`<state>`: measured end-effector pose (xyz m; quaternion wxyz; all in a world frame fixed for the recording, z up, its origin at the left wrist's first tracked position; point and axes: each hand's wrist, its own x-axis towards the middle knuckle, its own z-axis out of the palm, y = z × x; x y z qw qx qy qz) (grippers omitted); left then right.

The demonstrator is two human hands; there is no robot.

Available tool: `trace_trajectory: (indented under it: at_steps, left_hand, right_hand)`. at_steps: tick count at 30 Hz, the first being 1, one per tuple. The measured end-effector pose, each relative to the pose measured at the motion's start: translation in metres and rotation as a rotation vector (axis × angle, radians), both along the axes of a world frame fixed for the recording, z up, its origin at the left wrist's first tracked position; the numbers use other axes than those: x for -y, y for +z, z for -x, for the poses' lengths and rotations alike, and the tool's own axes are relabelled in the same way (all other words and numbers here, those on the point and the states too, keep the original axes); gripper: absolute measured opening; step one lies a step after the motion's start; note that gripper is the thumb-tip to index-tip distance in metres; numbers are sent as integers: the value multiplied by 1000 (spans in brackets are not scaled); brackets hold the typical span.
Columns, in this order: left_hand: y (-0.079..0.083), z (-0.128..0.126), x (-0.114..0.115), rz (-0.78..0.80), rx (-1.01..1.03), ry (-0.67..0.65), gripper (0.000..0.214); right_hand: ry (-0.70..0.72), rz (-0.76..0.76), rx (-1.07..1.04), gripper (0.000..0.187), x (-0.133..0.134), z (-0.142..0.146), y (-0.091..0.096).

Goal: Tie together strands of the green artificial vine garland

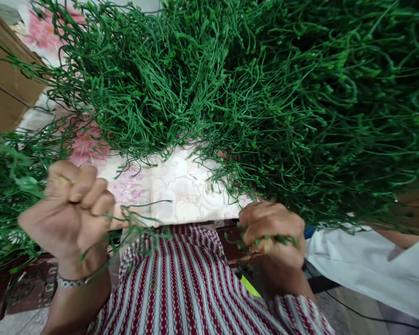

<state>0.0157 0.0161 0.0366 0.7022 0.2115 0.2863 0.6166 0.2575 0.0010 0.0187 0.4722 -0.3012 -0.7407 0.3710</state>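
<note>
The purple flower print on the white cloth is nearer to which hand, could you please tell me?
Left: the left hand is just left of the purple flower print; the right hand is farther away, to its right, past the pale scroll pattern.

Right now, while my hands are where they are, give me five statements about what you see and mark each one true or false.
1. The left hand is curled into a fist. True.
2. The bracelet is on the right wrist. False: it is on the left.
3. A big heap of green stems lies beyond both hands. True.
4. The right hand lies flat and open on the cloth. False: it is closed, with bits of green stem showing at the fingers.
5. The cloth is plain, with no pattern. False: it has a flower print, with pink flowers at the left.
</note>
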Motion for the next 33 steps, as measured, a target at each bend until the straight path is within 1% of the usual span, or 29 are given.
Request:
trace_trajectory:
  at_steps: [1,2,3,4,5,6,7,8,10,11,12,14,16,19,21,23,24,26,27,29,30,31,33]
  left_hand:
    - [-1,0,-3,-17,16,8,17]
    - [-3,-1,-6,22,23,-66,12]
    - [-6,-5,-9,70,34,-111,9]
    - [-10,-9,-11,93,58,-108,10]
    - [-14,-12,-13,109,75,-91,10]
    - [-18,-15,-15,114,93,-64,12]
    - [-21,-16,-16,112,107,-40,14]
    - [-24,-16,-18,111,116,-27,14]
    - [-27,-15,-19,112,131,-33,14]
    - [-27,-13,-19,113,137,-37,14]
    - [-27,-12,-19,112,142,-36,13]
    - [-26,-10,-19,103,149,-25,14]
    - [-25,-9,-18,95,145,-8,15]
    - [-25,-9,-17,101,122,6,15]
    - [-26,-9,-17,90,100,12,16]
    - [-25,-10,-15,53,77,16,17]
    - [-25,-12,-14,31,62,16,17]
    - [-22,-16,-12,-6,30,10,17]
    - [-21,-18,-11,-22,14,9,17]
    - [-17,-21,-9,-54,-11,9,19]
    - [-16,-22,-9,-74,-20,13,20]
    - [-15,-23,-8,-92,-28,20,21]
    - [-17,-22,-6,-113,-48,52,20]
  right_hand:
    - [-113,-35,168,17,-1,-9,4]
    - [-285,-82,340,13,-3,-18,6]
    - [-437,-126,534,10,-7,-26,7]
    - [-583,-169,727,10,-10,-32,5]
    - [-705,-201,901,14,-14,-37,0]
    - [-789,-220,1051,20,-18,-40,-6]
    - [-841,-224,1170,25,-21,-42,-14]
    - [-864,-218,1248,31,-23,-42,-22]
    - [-879,-199,1302,41,-25,-39,-35]
    - [-874,-191,1302,46,-24,-37,-39]
    - [-867,-187,1296,50,-22,-34,-40]
    - [-841,-201,1278,54,-17,-31,-36]
    - [-835,-254,1233,48,-12,-32,-29]
    - [-877,-360,1129,32,-6,-38,-21]
    - [-891,-405,1040,24,-4,-39,-17]
    - [-845,-428,897,21,-3,-32,-12]
    - [-793,-429,804,22,-3,-24,-9]
    - [-613,-374,629,29,-5,0,-5]
    - [-462,-316,583,34,-7,14,-4]
    - [-173,-174,564,41,-12,42,-6]
    - [-67,-120,597,37,-15,54,-9]
    - [-4,-87,624,29,-18,62,-13]
    - [48,-57,647,21,-22,71,-21]
